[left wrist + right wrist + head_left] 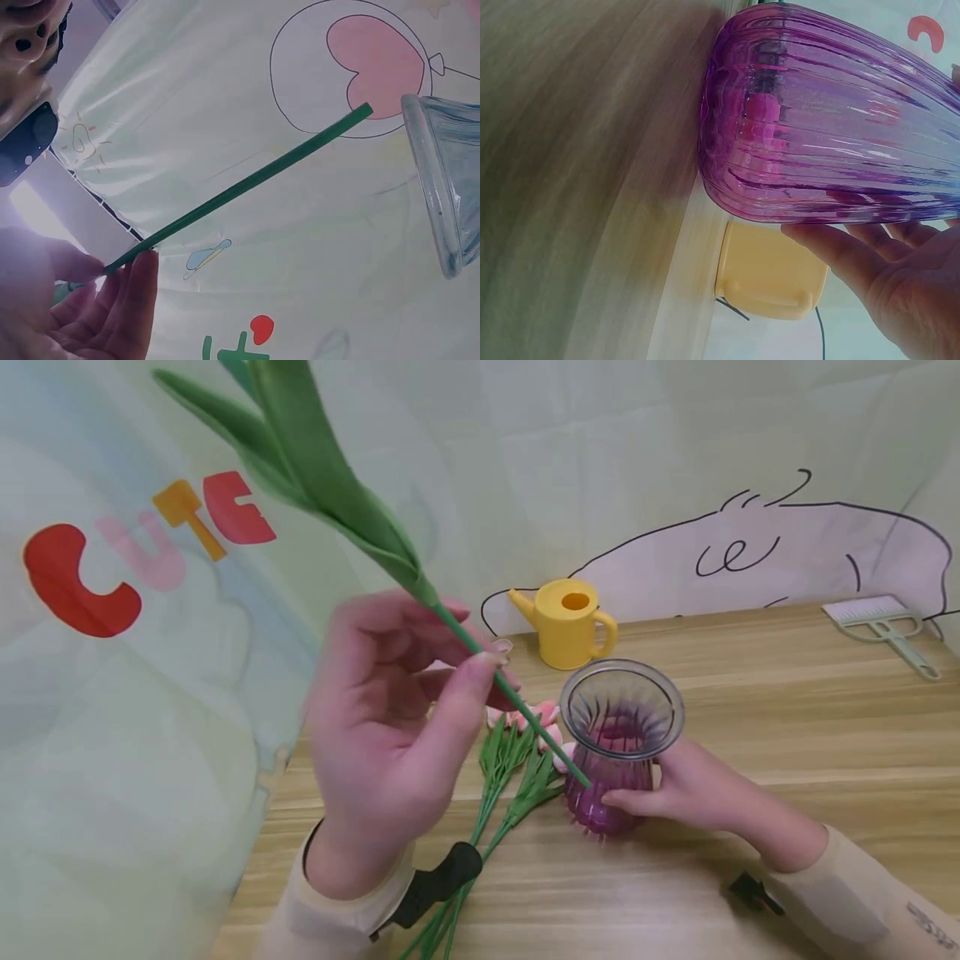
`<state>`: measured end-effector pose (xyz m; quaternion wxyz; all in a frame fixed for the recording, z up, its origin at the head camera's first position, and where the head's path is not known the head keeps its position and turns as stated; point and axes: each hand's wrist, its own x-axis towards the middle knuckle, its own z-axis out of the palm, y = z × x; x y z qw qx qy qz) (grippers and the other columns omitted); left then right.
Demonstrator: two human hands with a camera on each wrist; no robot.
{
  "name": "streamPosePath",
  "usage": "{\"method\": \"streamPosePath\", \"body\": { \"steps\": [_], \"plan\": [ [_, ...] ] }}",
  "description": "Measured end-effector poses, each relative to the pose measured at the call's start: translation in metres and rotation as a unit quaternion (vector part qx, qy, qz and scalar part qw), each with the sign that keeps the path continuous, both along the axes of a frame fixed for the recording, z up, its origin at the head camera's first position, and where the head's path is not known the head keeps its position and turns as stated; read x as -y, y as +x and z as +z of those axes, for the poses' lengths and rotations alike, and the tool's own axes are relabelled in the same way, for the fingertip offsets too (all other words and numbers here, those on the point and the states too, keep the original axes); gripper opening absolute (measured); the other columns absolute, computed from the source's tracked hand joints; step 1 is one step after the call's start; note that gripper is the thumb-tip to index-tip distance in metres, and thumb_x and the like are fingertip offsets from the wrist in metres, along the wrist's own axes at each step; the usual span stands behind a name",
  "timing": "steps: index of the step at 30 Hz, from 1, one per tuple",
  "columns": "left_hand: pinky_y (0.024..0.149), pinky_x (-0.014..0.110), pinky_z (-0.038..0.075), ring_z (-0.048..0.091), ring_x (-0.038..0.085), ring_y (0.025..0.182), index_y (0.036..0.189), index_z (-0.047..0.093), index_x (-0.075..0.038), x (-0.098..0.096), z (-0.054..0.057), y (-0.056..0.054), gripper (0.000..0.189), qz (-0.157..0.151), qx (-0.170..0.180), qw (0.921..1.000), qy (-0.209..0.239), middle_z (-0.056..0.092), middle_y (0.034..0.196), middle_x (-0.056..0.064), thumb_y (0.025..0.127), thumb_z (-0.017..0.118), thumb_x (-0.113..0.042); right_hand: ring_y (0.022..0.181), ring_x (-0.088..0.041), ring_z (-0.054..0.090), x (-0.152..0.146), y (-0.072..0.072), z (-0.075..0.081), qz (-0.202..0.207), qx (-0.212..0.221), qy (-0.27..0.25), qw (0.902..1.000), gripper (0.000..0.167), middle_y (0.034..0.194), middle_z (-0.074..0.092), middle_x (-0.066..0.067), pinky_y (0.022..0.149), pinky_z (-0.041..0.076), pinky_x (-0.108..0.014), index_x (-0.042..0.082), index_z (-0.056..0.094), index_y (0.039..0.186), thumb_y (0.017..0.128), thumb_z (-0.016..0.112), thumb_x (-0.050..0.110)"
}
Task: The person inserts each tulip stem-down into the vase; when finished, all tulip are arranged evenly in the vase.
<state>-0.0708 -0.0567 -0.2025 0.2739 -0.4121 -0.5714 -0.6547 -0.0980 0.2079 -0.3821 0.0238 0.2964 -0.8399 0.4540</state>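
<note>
My left hand (pixel 390 727) pinches the green stem (pixel 247 182) of an artificial flower between thumb and fingers. The stem slants down to the right, and its cut end overlaps the vase's body in the head view. Broad green leaves (pixel 322 477) rise above the hand; the bloom is out of frame. A ribbed glass vase (pixel 817 142), purple below and clear at its flared rim, stands upright on the table. With thumb and fingers around its side, my right hand (pixel 701 789) holds the vase. In the left wrist view, the stem's end lies just short of the vase rim (pixel 435 202).
Several pink artificial tulips (pixel 498 768) lie on the wooden table (pixel 787 718) left of the vase. Behind it sits a yellow watering can (pixel 562 631). A small brush (pixel 885 627) lies at the back right. A printed cloth (pixel 465 460) hangs behind and to the left.
</note>
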Motion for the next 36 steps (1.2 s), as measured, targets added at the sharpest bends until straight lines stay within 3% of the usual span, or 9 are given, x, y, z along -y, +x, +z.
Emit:
{"method": "streamPosePath", "body": {
  "steps": [5,14,18,23,27,33,36],
  "plan": [
    [0.054,0.037,0.059,0.065,0.025,0.074,0.107,0.047,0.023,-0.006,0.002,-0.002,0.028,0.008,-0.009,0.9998,0.018,0.061,0.094,0.027,0.087,0.064,0.014,0.125,-0.020,0.062,0.001,0.001,0.001,0.011,0.008,-0.014,0.9998,0.079,0.135,0.063,0.002,0.107,0.051,-0.047,0.019,0.043,0.146,0.082,0.090,0.025],
    [0.060,0.033,0.060,0.069,0.021,0.076,0.113,0.050,0.017,-0.027,0.002,-0.017,0.027,0.036,-0.037,0.9960,-0.072,0.065,0.092,0.021,0.092,0.063,0.006,0.130,-0.017,0.058,-0.001,0.002,0.003,0.007,0.007,-0.024,0.9997,0.081,0.138,0.060,0.006,0.111,0.048,-0.037,0.026,0.042,0.148,0.082,0.090,0.026],
    [0.067,0.030,0.061,0.068,0.018,0.080,0.117,0.052,0.011,-0.036,-0.008,-0.022,0.027,0.037,-0.032,0.9912,-0.123,0.068,0.094,0.017,0.093,0.063,0.004,0.131,-0.015,0.058,-0.001,0.003,0.004,0.020,0.016,-0.036,0.9990,0.082,0.141,0.060,0.009,0.111,0.047,-0.031,0.029,0.040,0.149,0.083,0.089,0.024],
    [0.075,0.022,0.061,0.072,0.017,0.084,0.118,0.053,0.006,-0.043,-0.026,-0.028,0.027,0.066,-0.054,0.9792,-0.184,0.071,0.099,0.016,0.093,0.064,0.003,0.128,-0.015,0.060,-0.001,0.001,0.004,0.013,0.010,-0.017,0.9997,0.076,0.136,0.063,0.008,0.110,0.049,-0.041,0.026,0.043,0.145,0.084,0.088,0.028],
    [0.075,0.019,0.060,0.073,0.017,0.082,0.117,0.055,0.004,-0.045,-0.037,-0.033,0.026,0.088,-0.075,0.9710,-0.209,0.073,0.095,0.015,0.093,0.066,0.001,0.123,-0.016,0.062,0.000,0.000,0.003,0.003,-0.007,0.002,1.0000,0.068,0.127,0.068,0.006,0.107,0.051,-0.048,0.021,0.050,0.138,0.082,0.089,0.029],
    [0.073,0.016,0.058,0.072,0.015,0.081,0.116,0.059,0.004,-0.047,-0.046,-0.038,0.025,0.094,-0.075,0.9647,-0.234,0.074,0.092,0.013,0.093,0.068,-0.001,0.122,-0.014,0.062,0.000,0.000,0.001,0.008,-0.002,-0.003,1.0000,0.066,0.127,0.066,0.008,0.106,0.051,-0.043,0.023,0.049,0.137,0.084,0.089,0.028],
    [0.070,0.013,0.056,0.070,0.012,0.080,0.115,0.060,0.001,-0.048,-0.049,-0.039,0.024,0.106,-0.071,0.9547,-0.269,0.074,0.091,0.009,0.093,0.069,-0.003,0.125,-0.012,0.061,0.000,-0.001,0.000,0.008,-0.001,-0.008,0.9999,0.071,0.130,0.065,0.010,0.108,0.050,-0.040,0.026,0.047,0.140,0.083,0.089,0.027]
  ]
}}
